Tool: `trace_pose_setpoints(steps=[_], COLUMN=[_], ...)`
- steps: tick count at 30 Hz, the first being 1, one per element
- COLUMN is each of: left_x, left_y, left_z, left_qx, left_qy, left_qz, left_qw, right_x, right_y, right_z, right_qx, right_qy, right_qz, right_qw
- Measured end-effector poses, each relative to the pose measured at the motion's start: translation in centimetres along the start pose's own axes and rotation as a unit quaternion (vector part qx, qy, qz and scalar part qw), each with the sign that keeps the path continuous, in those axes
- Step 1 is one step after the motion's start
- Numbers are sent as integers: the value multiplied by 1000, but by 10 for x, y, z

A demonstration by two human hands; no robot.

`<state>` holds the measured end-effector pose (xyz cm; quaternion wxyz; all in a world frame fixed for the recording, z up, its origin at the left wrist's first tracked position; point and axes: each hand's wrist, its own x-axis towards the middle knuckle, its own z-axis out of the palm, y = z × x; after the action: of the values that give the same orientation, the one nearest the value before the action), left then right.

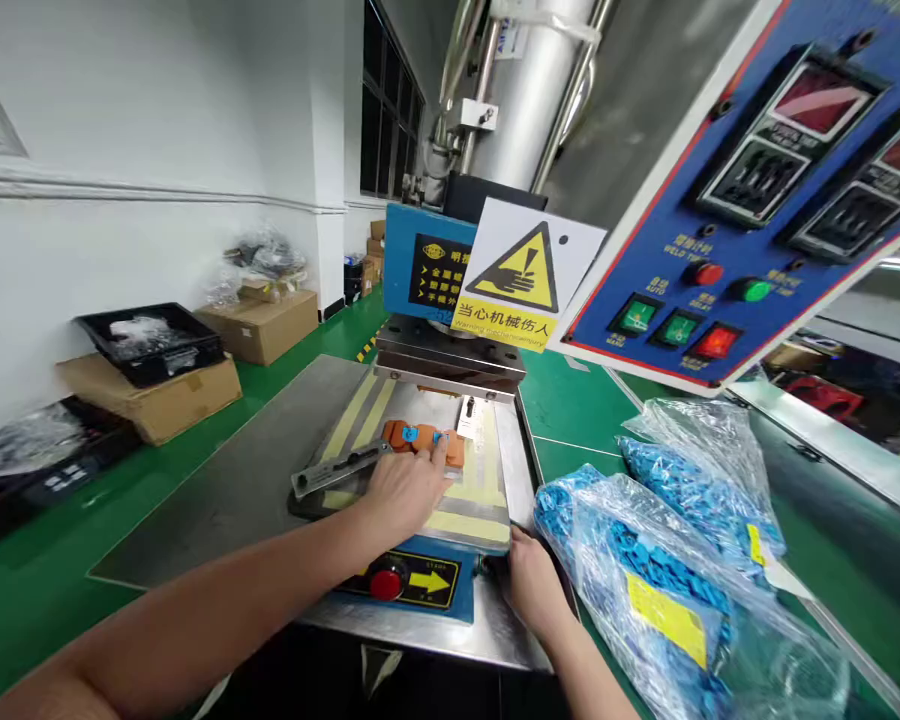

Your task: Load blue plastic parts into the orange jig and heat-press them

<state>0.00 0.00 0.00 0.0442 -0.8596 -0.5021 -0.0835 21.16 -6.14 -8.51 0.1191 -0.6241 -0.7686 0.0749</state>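
My left hand (409, 490) reaches over the striped plate of a press. Its outstretched index finger touches a small blue piece (441, 437) set in an orange molded part (399, 437); the other fingers are bent and partly hidden. Another blue piece (409, 434) sits in the part's left half. Just left of my hand, a long grey metal bar (337, 470) lies slantwise on the plate. At the right side of the machine base is my right hand (534, 580), near the plate's edge. Its fingertips are out of sight there.
Above the plate hangs the press head (450, 360) with a warning sign (529, 275). A red button (386, 583) is on the base front. Clear bags of blue parts (645, 560) lie at right, below the control panel (690, 270). Cardboard boxes (270, 325) stand by the wall.
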Motion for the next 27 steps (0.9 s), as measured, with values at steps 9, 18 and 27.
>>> trace_pose_setpoints(steps=[9, 18, 27], left_x=[6, 12, -14], left_y=[-1, -11, -3], left_z=[2, -8, -10], left_qx=[-5, -25, -96], left_qy=[-31, -6, 85], left_qz=[-12, 0, 55], left_qw=[999, 1000, 990], right_x=[4, 6, 6], right_y=[-5, -4, 6], right_z=[-8, -8, -3], right_qx=[27, 18, 13], right_qy=[-34, -24, 19], right_qz=[-10, 12, 65], right_qw=[999, 999, 998])
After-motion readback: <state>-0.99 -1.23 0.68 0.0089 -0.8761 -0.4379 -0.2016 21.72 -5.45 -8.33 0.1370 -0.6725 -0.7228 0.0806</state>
